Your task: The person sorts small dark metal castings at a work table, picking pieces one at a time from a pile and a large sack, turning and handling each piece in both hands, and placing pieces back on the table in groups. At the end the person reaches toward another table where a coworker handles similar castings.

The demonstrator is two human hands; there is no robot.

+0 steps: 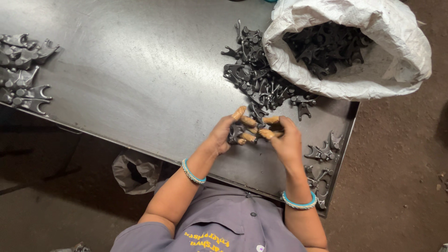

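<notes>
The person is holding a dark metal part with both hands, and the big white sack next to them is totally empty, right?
Not quite. The head view shows the white sack is not empty: it holds many dark metal parts. The rest is right: the left hand and right hand both hold a dark metal part.

This is a metalworking workshop or small factory floor. A worn steel table [140, 70] with scuffed, greyish sheen stands on a bare dirt floor [401, 154]. Heaps of identical dark forged fork-shaped parts [261, 79] lie on it, more at the far left edge [23, 70] and by the right edge [322, 151]. A coarse white woven sack [354, 79] holds more of them. The person wears a grey work shirt [224, 224] and taped fingertips [240, 112].
</notes>
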